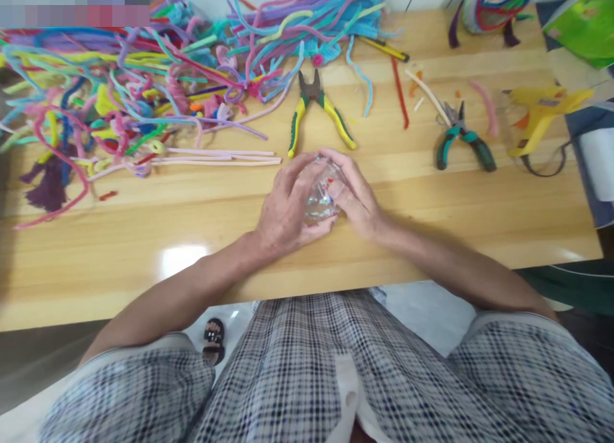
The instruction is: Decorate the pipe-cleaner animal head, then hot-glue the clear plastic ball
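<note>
**While both hands cup a clear rounded object (316, 204), pliers lie open beyond**

From my remote post, I see the left hand (283, 209) and right hand (361, 203) partly curled, holding the object between them, on the near side of the yellow-and-green pliers (314, 95). I judge this a handling step; moving on calls for support from both palms, as it looks slick. Across the worktop (125, 238), teal-handled pliers (462, 131) lie right of my landmark, a yellow glue gun (531, 120) farther right; fuzzy stems (307, 31) heap leftward and beyond.
</note>
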The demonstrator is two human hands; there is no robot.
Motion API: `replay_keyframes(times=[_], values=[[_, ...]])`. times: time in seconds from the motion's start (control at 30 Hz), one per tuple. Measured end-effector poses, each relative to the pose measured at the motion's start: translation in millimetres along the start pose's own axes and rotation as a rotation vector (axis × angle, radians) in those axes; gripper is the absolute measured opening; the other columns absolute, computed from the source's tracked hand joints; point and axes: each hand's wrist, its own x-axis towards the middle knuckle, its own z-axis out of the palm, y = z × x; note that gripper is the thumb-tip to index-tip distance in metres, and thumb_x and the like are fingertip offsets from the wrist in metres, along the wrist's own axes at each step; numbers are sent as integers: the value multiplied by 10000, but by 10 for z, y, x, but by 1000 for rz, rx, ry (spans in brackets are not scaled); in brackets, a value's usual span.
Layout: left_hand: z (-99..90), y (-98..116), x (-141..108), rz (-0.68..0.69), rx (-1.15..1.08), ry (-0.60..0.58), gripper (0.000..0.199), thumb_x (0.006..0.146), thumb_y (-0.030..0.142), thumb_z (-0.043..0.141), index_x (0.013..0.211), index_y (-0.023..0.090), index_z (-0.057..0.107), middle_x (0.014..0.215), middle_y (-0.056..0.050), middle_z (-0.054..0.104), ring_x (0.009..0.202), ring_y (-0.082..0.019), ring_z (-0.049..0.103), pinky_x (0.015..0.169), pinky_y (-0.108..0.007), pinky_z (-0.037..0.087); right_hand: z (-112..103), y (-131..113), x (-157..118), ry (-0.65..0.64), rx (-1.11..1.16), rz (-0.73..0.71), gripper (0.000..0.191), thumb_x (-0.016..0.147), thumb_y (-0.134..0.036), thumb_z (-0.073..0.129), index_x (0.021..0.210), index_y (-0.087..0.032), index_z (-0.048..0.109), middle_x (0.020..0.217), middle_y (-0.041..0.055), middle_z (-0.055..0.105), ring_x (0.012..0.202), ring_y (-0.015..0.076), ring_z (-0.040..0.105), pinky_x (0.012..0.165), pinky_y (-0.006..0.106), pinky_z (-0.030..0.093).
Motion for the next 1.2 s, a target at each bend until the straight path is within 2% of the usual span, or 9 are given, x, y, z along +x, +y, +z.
replay_keyframes(times=[0.1,0.4,0.53,0.63,0.83,0.97,1.07,1.2], values=[[27,-32,-44,1,-41,6,822,1002,633,691,1659,279,348,1600,-183,518,1499,-380,558,1265,-610,473,51,-37,-25,0,-15,-14,644,1062,-698,515,1567,-299,520,1620,109,573,1534,314,531,1338,555,416],[29,-74,-72,17,-81,-32,851,1022,662,658,1692,312,266,1625,-191,471,1544,-397,496,1278,-659,434,31,-43,-23,10,-99,-88,601,1083,-646,503,1561,-281,508,1564,126,585,1497,319,536,1319,576,428],[0,-66,-68,46,-177,-49,769,1085,604,581,1707,278,267,1652,-216,443,1569,-390,469,1292,-644,417,41,-17,-53,22,-117,-108,593,1089,-615,500,1585,-291,486,1590,127,566,1509,325,526,1317,588,430],[-20,-73,-90,27,-204,-79,736,1110,578,541,1722,299,242,1689,-201,426,1601,-382,435,1317,-657,376,38,12,-70,20,-167,-157,593,1095,-587,495,1604,-285,467,1595,136,563,1521,328,513,1321,606,422],[6,-135,-126,37,-239,-91,885,1086,632,562,1771,269,134,1742,-216,381,1647,-383,376,1349,-636,343,10,46,-94,6,-238,-197,621,1096,-577,489,1641,-287,419,1624,146,536,1541,338,491,1318,639,420],[35,-141,-125,62,-257,-57,937,1066,628,617,1776,242,143,1728,-222,407,1653,-366,380,1361,-598,347,0,39,-110,14,-225,-195,607,1099,-552,502,1646,-299,423,1621,136,535,1537,331,501,1315,619,433],[38,-143,-123,11,-284,-23,1016,1000,698,681,1764,280,158,1754,-213,380,1665,-387,364,1364,-633,323,-7,35,-112,8,-245,-202,628,1088,-576,512,1650,-310,424,1623,125,537,1544,345,497,1316,634,431],[57,-186,-129,-87,-321,18,1260,790,877,770,1745,287,197,1791,-231,300,1685,-443,308,1350,-663,331,-23,61,-96,9,-269,-293,677,1059,-602,544,1662,-322,420,1630,118,535,1541,371,502,1296,664,449]])
